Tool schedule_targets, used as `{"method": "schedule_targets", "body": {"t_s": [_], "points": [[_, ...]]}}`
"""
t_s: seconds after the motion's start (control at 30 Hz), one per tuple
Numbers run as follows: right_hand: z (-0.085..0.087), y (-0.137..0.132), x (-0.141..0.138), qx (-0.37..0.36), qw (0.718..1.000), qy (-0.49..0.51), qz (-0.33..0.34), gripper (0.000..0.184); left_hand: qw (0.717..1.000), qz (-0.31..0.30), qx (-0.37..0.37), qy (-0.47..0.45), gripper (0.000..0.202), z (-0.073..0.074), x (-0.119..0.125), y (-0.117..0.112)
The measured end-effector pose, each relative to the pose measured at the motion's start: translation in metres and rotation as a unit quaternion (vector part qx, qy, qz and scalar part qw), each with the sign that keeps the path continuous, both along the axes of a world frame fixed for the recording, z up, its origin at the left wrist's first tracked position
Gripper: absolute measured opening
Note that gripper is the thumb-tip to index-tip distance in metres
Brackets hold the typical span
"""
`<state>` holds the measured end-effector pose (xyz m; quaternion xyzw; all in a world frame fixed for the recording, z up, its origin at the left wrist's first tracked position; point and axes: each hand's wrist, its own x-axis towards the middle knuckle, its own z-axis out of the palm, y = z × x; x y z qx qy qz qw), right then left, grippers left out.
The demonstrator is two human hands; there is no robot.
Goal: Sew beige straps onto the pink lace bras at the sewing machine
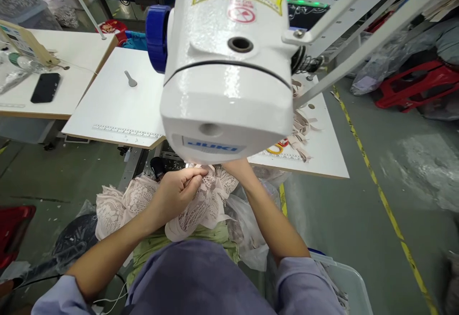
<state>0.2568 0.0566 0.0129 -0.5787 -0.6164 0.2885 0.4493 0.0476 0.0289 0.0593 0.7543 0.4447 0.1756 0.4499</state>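
A white JUKI sewing machine head [229,66] fills the middle of the view and hides the needle area. Below its front edge lies pale pink lace fabric [201,205], bunched over my lap. My left hand [177,193] is closed, pinching the lace just under the machine's edge. My right forearm reaches up beneath the machine; only the wrist of my right hand [236,168] shows, and its fingers are hidden behind the machine head.
The white sewing table [118,109] carries a printed ruler strip and a small grey tool [130,80]. Pink fabric strips [303,131] lie at its right. A black phone [45,87] rests on the left table. A plastic bin [344,281] stands at lower right, a red stool [416,85] beyond.
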Motion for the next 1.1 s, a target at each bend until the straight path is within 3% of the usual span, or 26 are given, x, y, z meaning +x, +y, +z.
{"method": "schedule_targets", "body": {"t_s": [0.2, 0.43, 0.67, 1.1], "points": [[-0.002, 0.0, -0.005, 0.01, 1.0, 0.018, -0.023, 0.01, 0.992, -0.016, 0.124, 0.021, 0.033, -0.01, -0.01, -0.001], [-0.001, -0.001, -0.011, 0.005, 0.998, 0.011, -0.056, 0.015, 0.973, -0.017, 0.219, 0.063, 0.033, -0.017, -0.018, -0.001], [-0.002, -0.001, -0.011, -0.001, 0.998, 0.016, -0.06, 0.017, 0.962, -0.043, 0.259, 0.074, 0.036, -0.013, -0.014, -0.001], [-0.005, -0.003, -0.008, 0.012, 0.998, 0.029, -0.056, 0.02, 0.957, -0.061, 0.273, 0.077, 0.033, -0.02, -0.012, -0.002]]}}
